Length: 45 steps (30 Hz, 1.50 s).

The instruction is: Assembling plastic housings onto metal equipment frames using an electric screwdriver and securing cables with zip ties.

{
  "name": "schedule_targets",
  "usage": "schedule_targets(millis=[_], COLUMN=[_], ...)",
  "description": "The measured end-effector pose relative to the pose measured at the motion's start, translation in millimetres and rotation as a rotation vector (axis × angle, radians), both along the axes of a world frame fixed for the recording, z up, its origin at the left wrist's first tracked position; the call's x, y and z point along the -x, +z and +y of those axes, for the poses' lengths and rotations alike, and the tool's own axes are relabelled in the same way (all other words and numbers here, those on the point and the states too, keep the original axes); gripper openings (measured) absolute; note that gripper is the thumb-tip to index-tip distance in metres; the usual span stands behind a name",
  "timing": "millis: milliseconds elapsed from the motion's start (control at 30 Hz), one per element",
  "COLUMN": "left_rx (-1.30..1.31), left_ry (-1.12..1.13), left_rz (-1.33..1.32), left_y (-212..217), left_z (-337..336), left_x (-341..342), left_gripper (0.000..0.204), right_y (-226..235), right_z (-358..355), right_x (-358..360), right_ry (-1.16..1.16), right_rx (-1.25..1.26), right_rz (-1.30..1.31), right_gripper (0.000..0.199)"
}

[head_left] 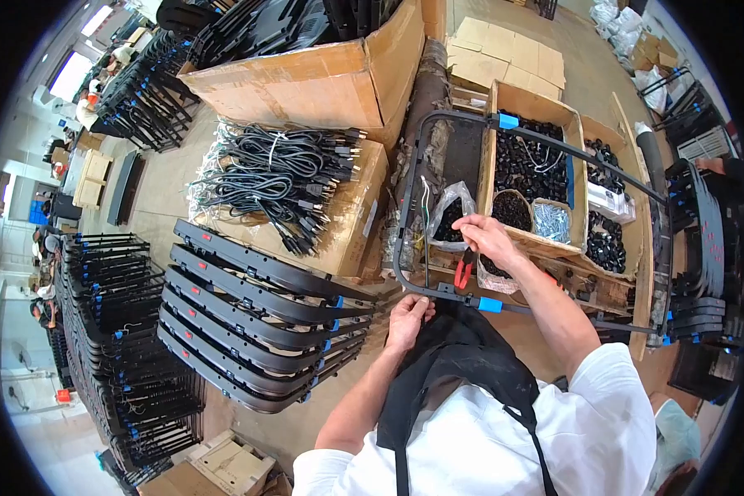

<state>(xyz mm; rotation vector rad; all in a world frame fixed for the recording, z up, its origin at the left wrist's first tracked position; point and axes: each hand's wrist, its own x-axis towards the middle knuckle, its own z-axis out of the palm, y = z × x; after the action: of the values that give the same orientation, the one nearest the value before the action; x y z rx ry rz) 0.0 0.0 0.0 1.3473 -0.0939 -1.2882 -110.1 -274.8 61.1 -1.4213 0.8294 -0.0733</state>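
White shirt (463,438) nearest, right hand (489,240) holds red tool (463,274), left hand's (407,322) grip unclear, frame (440,291) runs left-to-right.

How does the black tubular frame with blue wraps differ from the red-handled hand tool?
The black tubular frame is far larger than the red-handled hand tool. The frame has blue wraps; the tool has bright red handles. The frame extends over the open wooden crate; the tool is in the right hand.

A red tool (464,271) — perhaps pliers — is by a black, blue-banded, round-cornered frame's (406,202) near rail (440,293).
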Motion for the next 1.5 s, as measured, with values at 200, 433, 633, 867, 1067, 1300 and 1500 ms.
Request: schedule_targets(millis=[200, 433, 633, 867, 1067, 1300, 1500], left_rx=[0.066, -0.01, -0.115, -0.156, -0.181, -0.161, -0.161], left_ry=[-0.072, -0.117, -0.18, -0.249, -0.27, -0.211, -0.175], left_rz=[0.018, 0.052, 0.034, -0.029, -0.014, -0.02, -0.018], left_y=[19, 6, 15, 17, 21, 12, 21], left_z=[0, -3, -8, -8, -11, -9, -7], left_x=[-9, -18, -25, -35, -39, -35, -27], left_gripper=[0.014, 0.014, 0.015, 0.019, 0.017, 0.026, 0.025], right_y=[59, 23, -59, -78, -83, -84, -78], right_z=[76, 174, 215, 211, 209, 205, 202], right_x=[52, 108, 97, 16, 7, 9, 13], right_ry=[-0.182, -0.281, -0.676, -0.727, -0.65, -0.637, -0.592], right_rx=[-0.236, -0.49, -0.792, -0.85, -0.865, -0.903, -0.956], right_rz=[-0.172, -0.147, -0.099, -0.303, -0.315, -0.271, -0.263], right_gripper=[0.024, 0.022, 0.03, 0.022, 0.014, 0.013, 0.014])
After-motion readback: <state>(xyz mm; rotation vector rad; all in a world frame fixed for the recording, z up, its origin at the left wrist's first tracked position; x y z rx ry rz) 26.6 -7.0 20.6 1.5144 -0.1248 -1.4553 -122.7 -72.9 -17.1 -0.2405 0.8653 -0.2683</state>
